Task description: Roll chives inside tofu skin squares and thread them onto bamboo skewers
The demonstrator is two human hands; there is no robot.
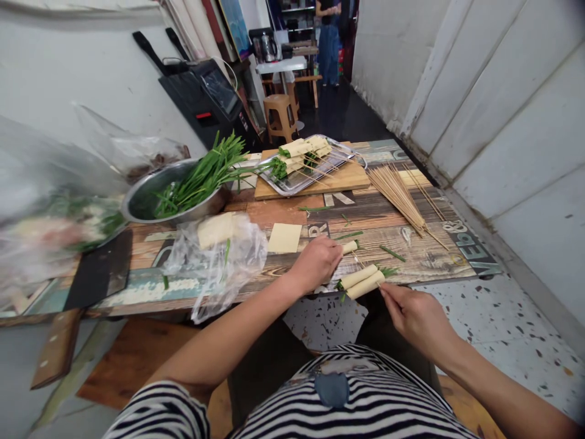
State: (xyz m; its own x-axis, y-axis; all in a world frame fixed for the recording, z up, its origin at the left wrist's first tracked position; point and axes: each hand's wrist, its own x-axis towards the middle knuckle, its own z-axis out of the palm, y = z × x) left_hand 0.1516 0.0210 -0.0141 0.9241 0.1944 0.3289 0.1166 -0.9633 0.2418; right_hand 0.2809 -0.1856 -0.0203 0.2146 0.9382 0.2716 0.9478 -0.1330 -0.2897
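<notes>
My left hand [319, 263] is closed on a tofu-sheet roll [350, 247], a pale sheet rolled around greens, at the table's front edge. My right hand [418, 314] pinches the near end of a bamboo skewer that carries two more tofu-sheet rolls [363, 281] side by side, with green ends sticking out. The skewer's thin tip [359, 261] points towards the roll in my left hand. Left of that hand lies a flat square tofu sheet [284, 238]. Beyond it, a stack of sheets [217, 230] rests on a crumpled plastic bag [244, 253].
A metal bowl of chives [201, 177] stands at left, near a cleaver [98, 268] whose handle overhangs the edge. Skewered rolls lie on a metal tray [287, 190] atop a wooden board [347, 178]. Loose bamboo skewers [397, 195] lie at right. A person [329, 42] stands far back.
</notes>
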